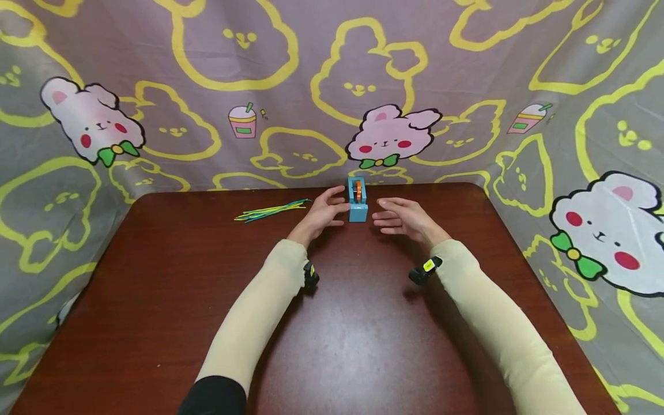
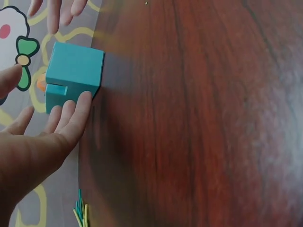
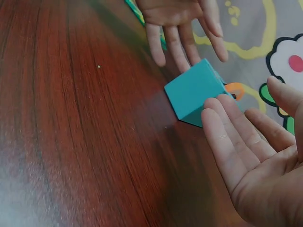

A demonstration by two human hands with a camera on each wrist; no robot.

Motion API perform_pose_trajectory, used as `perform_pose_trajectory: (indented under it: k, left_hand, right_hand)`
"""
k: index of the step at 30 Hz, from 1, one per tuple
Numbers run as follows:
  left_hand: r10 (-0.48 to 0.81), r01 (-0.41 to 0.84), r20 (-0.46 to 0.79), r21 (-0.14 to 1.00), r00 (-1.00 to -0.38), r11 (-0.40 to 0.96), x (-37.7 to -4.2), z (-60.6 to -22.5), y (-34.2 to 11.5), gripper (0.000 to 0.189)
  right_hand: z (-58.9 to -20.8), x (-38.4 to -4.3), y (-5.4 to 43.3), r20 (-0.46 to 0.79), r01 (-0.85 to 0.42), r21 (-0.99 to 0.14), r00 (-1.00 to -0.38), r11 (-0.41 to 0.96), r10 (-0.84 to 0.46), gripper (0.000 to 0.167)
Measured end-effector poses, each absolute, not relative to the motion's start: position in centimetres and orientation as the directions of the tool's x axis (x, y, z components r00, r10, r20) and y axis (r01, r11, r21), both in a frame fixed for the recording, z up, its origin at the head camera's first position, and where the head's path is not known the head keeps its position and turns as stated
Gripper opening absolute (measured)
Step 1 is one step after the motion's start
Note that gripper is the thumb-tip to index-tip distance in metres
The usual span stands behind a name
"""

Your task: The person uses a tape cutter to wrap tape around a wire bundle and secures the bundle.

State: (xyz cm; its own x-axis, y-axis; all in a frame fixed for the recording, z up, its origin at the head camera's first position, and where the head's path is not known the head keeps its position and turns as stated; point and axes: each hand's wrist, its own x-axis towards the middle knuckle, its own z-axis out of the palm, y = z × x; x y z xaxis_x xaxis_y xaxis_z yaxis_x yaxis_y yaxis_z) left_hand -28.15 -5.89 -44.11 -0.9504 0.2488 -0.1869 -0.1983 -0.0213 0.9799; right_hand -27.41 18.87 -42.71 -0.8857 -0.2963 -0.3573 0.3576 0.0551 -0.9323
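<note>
Loosely bunched at the far side of the table (image 1: 166, 300), yellow and blue strips (image 1: 271, 212) lie left of the left hand (image 1: 324, 214), its spread fingers holding nothing beside the blue tape dispenser (image 1: 358, 214), with the right hand (image 1: 403, 218), fingers extended and empty, just right of it.

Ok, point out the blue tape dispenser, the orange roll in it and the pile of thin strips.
Blue tape dispenser (image 2: 75, 67): left wrist view, on its large flat face.
Orange roll (image 1: 359, 191): head view, on its rim.
Thin strips (image 1: 272, 211): head view, mid-pile.
</note>
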Motion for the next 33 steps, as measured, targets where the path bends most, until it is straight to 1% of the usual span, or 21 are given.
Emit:
perform_pose_trajectory:
  k: [11,24,33]
  left_hand:
    - [0.214,-0.173,-0.174,0.985,-0.961,0.023,-28.3,-44.5,-4.7,0.055]
    - [0.239,-0.120,-0.147,0.985,-0.960,0.125,-28.8,-44.9,-3.8,0.052]
    - [0.177,-0.073,-0.104,0.982,-0.979,0.173,-28.7,-45.1,-3.7,0.048]
  right_hand:
    - [-43.4,-28.6,16.7,-0.387,0.376,-0.922,-0.875,0.094,-0.292,0.053]
    - [-43.9,-29.1,15.7,-0.387,0.384,-0.921,-0.885,0.065,-0.258,0.044]
    - [-43.8,-29.2,14.5,-0.388,0.385,-0.921,-0.885,0.064,-0.256,0.036]
